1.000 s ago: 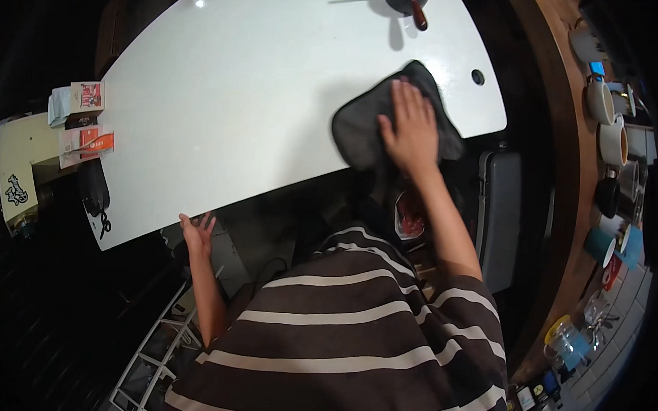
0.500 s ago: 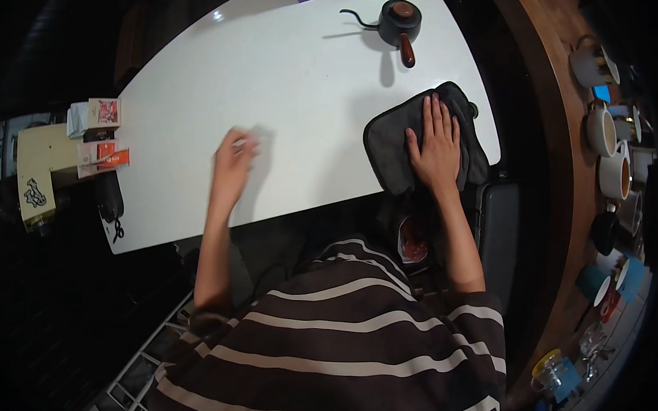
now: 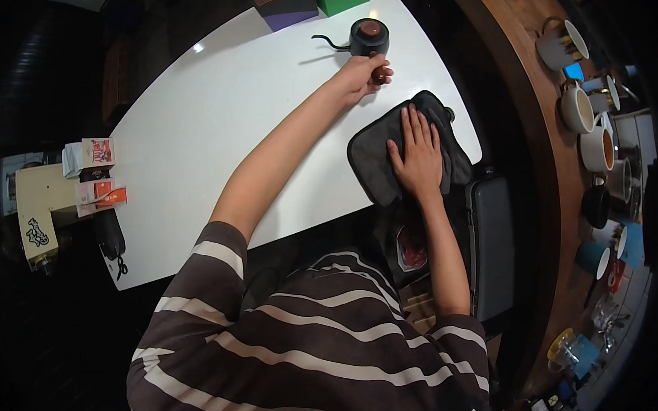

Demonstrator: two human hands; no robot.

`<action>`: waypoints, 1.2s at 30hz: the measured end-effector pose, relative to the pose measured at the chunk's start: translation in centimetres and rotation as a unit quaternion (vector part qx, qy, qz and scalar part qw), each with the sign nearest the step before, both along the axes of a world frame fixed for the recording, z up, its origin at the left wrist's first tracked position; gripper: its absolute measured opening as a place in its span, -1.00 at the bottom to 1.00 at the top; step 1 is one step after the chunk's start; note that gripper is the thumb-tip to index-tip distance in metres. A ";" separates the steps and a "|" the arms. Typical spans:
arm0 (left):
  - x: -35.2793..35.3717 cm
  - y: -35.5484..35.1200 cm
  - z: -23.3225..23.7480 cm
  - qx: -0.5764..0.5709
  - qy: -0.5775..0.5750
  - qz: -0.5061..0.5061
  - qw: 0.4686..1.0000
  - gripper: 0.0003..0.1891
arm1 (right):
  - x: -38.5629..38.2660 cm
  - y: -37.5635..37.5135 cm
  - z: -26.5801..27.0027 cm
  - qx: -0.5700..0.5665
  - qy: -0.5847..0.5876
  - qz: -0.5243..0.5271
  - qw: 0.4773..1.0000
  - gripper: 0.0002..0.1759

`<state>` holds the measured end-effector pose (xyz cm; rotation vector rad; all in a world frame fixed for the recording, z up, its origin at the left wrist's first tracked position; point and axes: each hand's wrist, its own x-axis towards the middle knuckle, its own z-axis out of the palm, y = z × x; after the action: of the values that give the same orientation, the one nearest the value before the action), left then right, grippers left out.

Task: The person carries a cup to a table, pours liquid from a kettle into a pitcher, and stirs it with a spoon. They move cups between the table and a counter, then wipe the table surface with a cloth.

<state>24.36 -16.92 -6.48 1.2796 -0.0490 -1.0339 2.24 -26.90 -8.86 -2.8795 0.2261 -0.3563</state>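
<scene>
My left hand [image 3: 361, 75] reaches far across the white table, its fingers closed round the red-brown wooden handle of a small black gooseneck kettle [image 3: 370, 37]. The kettle stands upright, with its thin spout pointing left and a brown knob on the lid. Part of the handle is hidden by my fingers. My right hand [image 3: 418, 155] lies flat, fingers stretched out, on a dark grey fabric pouch [image 3: 374, 148] with black piping at the table's near right edge. The pouch hangs slightly over that edge.
Purple and green boxes [image 3: 284, 6] stand at the far edge of the white table [image 3: 223, 122]. Small packets [image 3: 101, 192] and a beige machine [image 3: 35, 202] are at the left. On the right, a wooden counter [image 3: 541, 140] holds several cups [image 3: 578, 110] and glassware.
My left hand has moved from above the table's middle, forward and right, to the kettle's handle. My right hand stays flat on the pouch. The whole view has shifted slightly.
</scene>
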 end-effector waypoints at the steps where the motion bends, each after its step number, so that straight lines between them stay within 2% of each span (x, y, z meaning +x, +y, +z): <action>1: 0.0 0.4 -0.2 -0.006 -0.015 -0.003 1.000 -0.74 | 0.0 0.0 0.0 -0.003 0.002 -0.002 1.000 -0.22; 8: -2.1 7.7 2.9 -0.025 -0.019 0.033 0.999 -0.75 | 0.7 -0.2 -0.5 -0.006 -0.001 -0.013 1.000 -0.20; 12: -3.8 16.3 5.2 0.000 -0.036 0.022 0.999 -0.74 | 3.3 -1.4 -1.4 -0.037 -0.014 -0.041 0.998 -0.19; 16: -6.9 26.2 6.6 0.083 -0.053 0.067 0.993 -0.75 | 8.4 -2.6 -2.2 -0.061 -0.051 -0.031 0.996 -0.22; 19: -10.1 32.9 7.4 0.104 -0.058 0.115 0.986 -0.75 | 13.5 -1.2 -3.1 -0.080 -0.057 -0.042 0.994 -0.19; 21: -12.3 37.4 7.3 0.125 -0.040 0.181 0.975 -0.75 | 16.3 1.4 -3.4 -0.079 -0.058 -0.027 0.995 -0.18; 27: -17.3 46.8 8.0 0.144 -0.016 0.288 0.947 -0.78 | 22.2 12.7 -3.7 -0.057 -0.076 0.068 0.993 -0.14; 34: -19.3 53.3 7.9 0.129 0.008 0.337 0.933 -0.78 | 25.5 25.9 -3.5 -0.031 -0.071 0.153 0.985 -0.11; 36: -19.2 54.7 7.9 0.120 0.004 0.339 0.933 -0.77 | 24.7 30.4 -3.1 0.000 -0.082 0.210 0.974 -0.12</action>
<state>5.19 37.80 1.41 1.3667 0.5089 -0.4500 26.95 3.48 -11.98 -2.7779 -0.4040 -0.5037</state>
